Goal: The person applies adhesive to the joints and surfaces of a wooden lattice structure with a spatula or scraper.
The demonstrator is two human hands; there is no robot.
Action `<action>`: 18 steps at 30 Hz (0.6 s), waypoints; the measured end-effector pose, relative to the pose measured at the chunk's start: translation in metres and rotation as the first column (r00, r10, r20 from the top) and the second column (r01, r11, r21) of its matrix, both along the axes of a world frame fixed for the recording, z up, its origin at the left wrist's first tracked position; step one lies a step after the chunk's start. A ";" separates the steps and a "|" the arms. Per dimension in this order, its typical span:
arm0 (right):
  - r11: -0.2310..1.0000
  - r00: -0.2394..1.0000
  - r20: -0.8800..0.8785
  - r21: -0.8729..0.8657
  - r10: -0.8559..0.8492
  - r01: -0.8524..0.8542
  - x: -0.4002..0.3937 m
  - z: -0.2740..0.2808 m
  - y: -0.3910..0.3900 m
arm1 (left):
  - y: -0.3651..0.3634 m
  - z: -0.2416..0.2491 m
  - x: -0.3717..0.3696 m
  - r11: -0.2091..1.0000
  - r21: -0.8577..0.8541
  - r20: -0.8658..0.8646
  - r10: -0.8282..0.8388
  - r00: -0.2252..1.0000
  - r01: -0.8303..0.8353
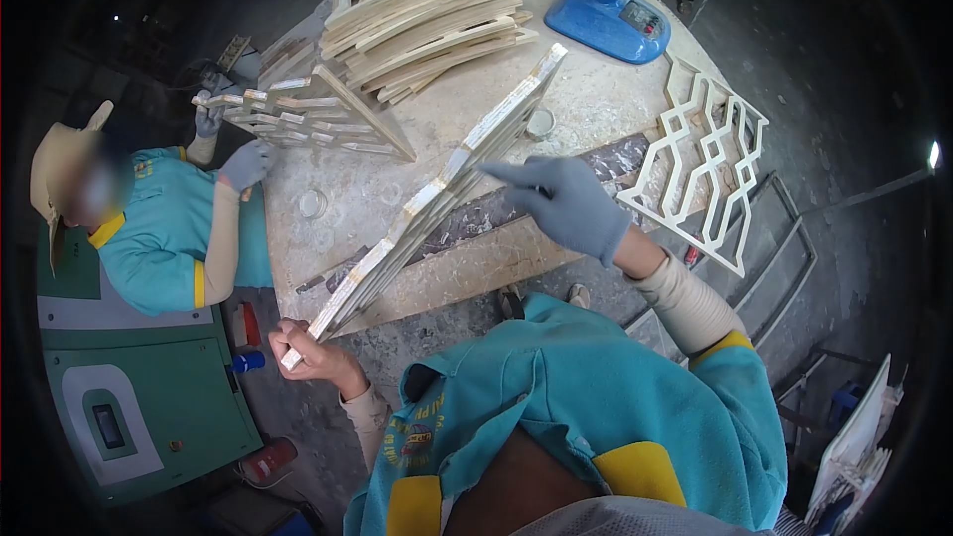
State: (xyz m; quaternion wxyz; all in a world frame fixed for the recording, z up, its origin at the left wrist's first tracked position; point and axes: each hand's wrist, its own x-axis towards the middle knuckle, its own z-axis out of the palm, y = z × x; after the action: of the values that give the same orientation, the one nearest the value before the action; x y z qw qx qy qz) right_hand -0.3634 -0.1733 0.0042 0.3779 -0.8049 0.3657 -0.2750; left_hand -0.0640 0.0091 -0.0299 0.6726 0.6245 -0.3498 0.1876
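Observation:
A wooden lattice panel [427, 201] stands tilted on its edge, slanting across the round table [298, 268]. My bare left hand [313, 355] is closed around its near lower end. My right hand [571, 201], in a grey glove, is at the panel's right side, with the index finger stretched out and its tip close to the panel's edge; nothing shows in its grasp. Pale filler-like patches mark the upward edge of the panel. A small round cup [540, 123] sits on the table behind my right hand.
Stacked lattice panels [427, 25] rise at the back, beside a blue fan [608, 20]. Another lattice panel [707, 164] overhangs the table's right side. On the left a co-worker [164, 213] in gloves holds a further panel [318, 111]. A small round container [313, 203] is nearby.

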 end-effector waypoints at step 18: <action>0.938 0.979 -0.065 -0.305 -0.193 0.165 0.021 -0.025 0.039 | 0.006 -0.010 0.009 1.000 0.031 -0.022 0.006 1.000 -0.006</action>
State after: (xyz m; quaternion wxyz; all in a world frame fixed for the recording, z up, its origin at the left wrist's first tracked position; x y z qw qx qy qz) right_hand -0.3426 -0.1341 -0.0210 0.2080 -0.8278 0.4093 -0.3224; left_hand -0.0545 0.0148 -0.0397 0.6662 0.6377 -0.3435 0.1774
